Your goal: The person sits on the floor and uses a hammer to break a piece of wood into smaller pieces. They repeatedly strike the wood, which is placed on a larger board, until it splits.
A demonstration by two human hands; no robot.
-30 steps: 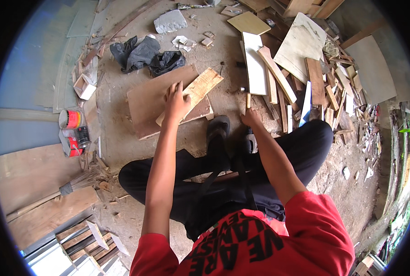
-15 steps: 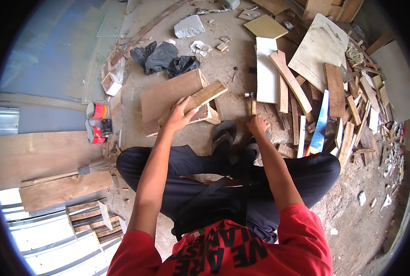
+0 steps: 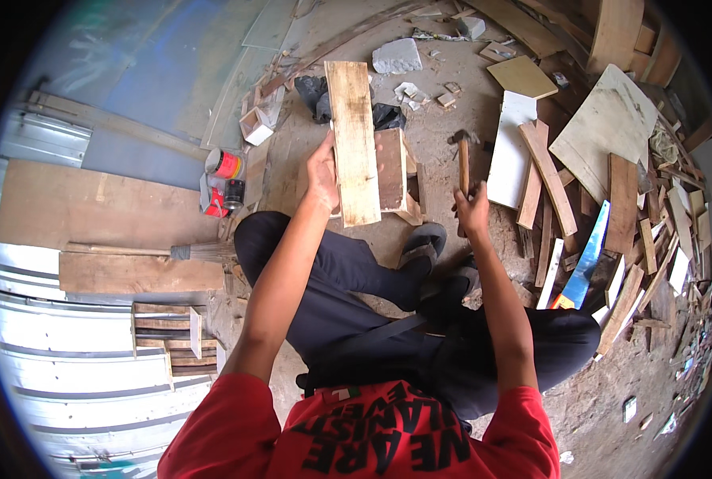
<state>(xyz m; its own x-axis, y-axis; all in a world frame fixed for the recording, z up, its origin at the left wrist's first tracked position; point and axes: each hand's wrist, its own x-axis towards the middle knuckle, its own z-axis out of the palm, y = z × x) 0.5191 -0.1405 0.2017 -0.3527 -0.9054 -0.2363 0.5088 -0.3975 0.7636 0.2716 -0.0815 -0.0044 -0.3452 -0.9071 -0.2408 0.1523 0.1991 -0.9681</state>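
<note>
A short, flat wooden board is raised in front of me, its broad face turned up toward my view. My left hand grips it along its left edge, with part of the fingers hidden behind the wood. In my right hand is a hammer, held upright by its wooden handle with the dark head at the top. Behind the board, a wooden box-like piece rests on the floor, partly covered by the board. Black plastic bags lie just beyond it.
Scrap wood is heaped at the right, with a handsaw leaning there. Cans stand at the left near a broom. A pale block lies farther off. My sandalled foot is close to the box.
My left hand has lifted the board off the box and turned its broad face up. My right hand has raised the hammer from the floor. The whole view has shifted.
</note>
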